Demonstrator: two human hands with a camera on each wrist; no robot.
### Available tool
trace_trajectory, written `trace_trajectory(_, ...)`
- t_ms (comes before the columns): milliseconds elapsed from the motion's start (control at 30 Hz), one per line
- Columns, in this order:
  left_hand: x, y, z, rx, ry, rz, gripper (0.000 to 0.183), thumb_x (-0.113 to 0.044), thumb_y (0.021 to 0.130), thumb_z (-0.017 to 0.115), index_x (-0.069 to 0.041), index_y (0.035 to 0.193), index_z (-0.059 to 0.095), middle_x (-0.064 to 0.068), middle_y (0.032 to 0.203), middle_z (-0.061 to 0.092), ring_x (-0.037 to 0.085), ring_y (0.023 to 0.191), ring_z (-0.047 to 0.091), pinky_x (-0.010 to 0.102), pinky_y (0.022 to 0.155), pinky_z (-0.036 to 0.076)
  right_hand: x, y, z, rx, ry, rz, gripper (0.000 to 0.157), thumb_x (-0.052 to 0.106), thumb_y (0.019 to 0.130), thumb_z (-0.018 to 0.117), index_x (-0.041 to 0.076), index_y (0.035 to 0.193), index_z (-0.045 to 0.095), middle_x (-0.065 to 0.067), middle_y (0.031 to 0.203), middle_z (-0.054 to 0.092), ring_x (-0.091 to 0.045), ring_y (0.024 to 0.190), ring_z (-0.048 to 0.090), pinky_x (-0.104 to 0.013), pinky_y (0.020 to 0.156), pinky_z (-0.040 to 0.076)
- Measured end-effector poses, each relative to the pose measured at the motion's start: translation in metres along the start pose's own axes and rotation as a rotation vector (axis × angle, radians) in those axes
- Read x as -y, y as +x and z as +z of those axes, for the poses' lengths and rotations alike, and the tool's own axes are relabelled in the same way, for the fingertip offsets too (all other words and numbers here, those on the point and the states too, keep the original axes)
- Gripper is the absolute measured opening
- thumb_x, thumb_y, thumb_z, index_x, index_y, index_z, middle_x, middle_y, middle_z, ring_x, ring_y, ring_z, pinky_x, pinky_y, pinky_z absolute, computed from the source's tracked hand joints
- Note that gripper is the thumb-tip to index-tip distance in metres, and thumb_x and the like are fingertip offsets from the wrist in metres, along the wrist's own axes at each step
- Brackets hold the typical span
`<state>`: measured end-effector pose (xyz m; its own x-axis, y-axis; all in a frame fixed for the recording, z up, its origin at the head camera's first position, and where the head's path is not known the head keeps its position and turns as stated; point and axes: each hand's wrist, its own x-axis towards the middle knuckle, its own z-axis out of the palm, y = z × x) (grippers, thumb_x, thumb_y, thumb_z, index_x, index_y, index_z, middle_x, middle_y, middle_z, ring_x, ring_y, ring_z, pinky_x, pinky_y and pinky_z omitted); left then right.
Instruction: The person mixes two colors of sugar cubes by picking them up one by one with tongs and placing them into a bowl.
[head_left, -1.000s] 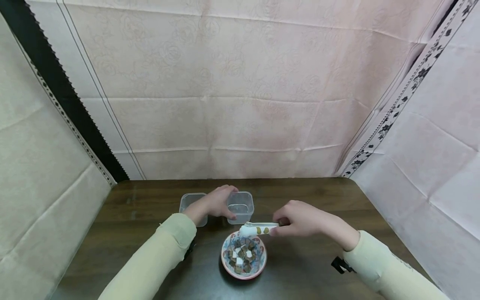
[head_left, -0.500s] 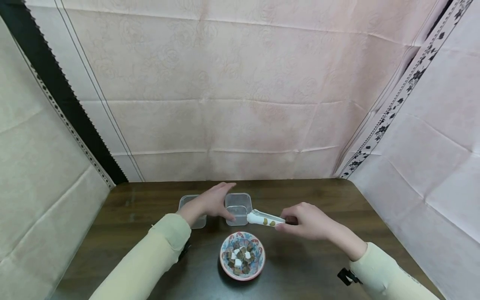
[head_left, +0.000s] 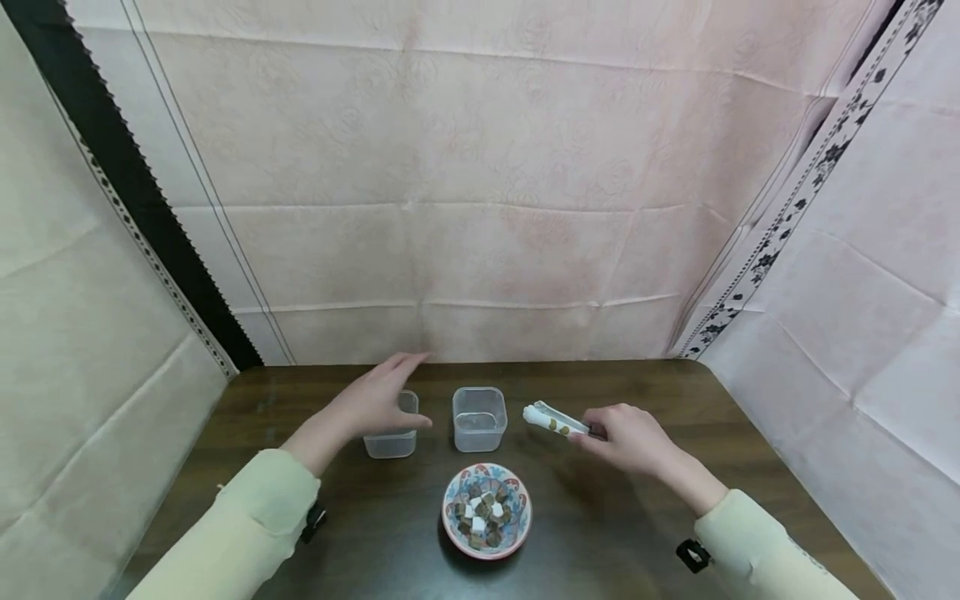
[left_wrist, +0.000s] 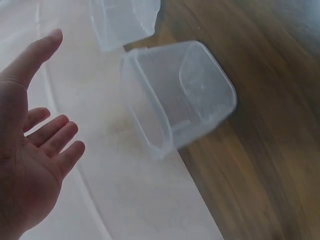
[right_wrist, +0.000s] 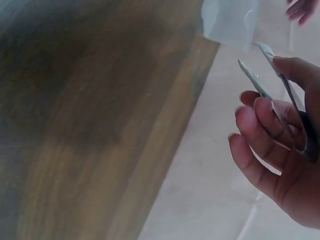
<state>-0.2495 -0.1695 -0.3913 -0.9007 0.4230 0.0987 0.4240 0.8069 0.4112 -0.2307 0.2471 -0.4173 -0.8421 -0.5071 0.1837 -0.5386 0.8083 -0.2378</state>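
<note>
My left hand [head_left: 365, 408] is over the left clear plastic container [head_left: 392, 446], partly covering it in the head view. Its fingers are extended, the thumb is apart, and the palm [left_wrist: 32, 170] holds nothing. To its right is a second clear container [head_left: 480, 423], with no contents visible. My right hand [head_left: 632, 437] grips a pair of small tongs [head_left: 553, 419] with white, gold-patterned arms, right of that container. In the right wrist view the tongs' tips [right_wrist: 248, 72] stand apart with nothing between them. A patterned bowl [head_left: 450, 527] in front holds several brown and white cubes.
All of this is on a dark wooden table [head_left: 600, 533]. A pale cloth [head_left: 525, 250] hangs behind the table's far edge, and more cloth [head_left: 862, 400] hangs at the sides.
My left hand has moved left, from the right container to over the left one. My right hand has carried the tongs away from the bowl, back and to the right.
</note>
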Motion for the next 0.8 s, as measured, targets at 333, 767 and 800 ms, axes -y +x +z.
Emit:
trace_trajectory(333, 0.028, -0.048, -0.006, -0.097, -0.012, -0.077, 0.097, -0.044, 0.091, 0.086, -0.003, 0.164, 0.037, 0.028, 0.16, 0.044, 0.049, 0.142, 0.05, 0.069, 0.109, 0.047, -0.022, 0.008, 0.024, -0.021, -0.146, 0.097, 0.031, 0.041, 0.098, 0.075, 0.021, 0.077, 0.062, 0.009, 0.06, 0.046, -0.01, 0.056, 0.042, -0.031, 0.048, 0.033)
trace_trajectory(767, 0.052, -0.095, 0.006, -0.158, -0.019, -0.167, 0.098, -0.045, 0.092, 0.084, 0.002, 0.163, 0.035, 0.034, 0.155, 0.046, 0.056, 0.137, 0.051, 0.073, 0.102, 0.049, -0.021, 0.019, 0.046, -0.033, -0.267, 0.116, 0.036, 0.039, 0.097, 0.077, 0.014, 0.076, 0.062, 0.005, 0.06, 0.047, -0.014, 0.053, 0.042, -0.035, 0.046, 0.037)
trace_trajectory(800, 0.053, -0.097, 0.007, -0.157, -0.023, -0.17, 0.098, -0.045, 0.092, 0.084, 0.002, 0.162, 0.035, 0.035, 0.154, 0.046, 0.056, 0.137, 0.051, 0.073, 0.102, 0.049, -0.02, 0.019, 0.047, -0.031, -0.272, 0.117, 0.036, 0.039, 0.097, 0.077, 0.014, 0.076, 0.062, 0.005, 0.06, 0.047, -0.014, 0.053, 0.042, -0.035, 0.046, 0.038)
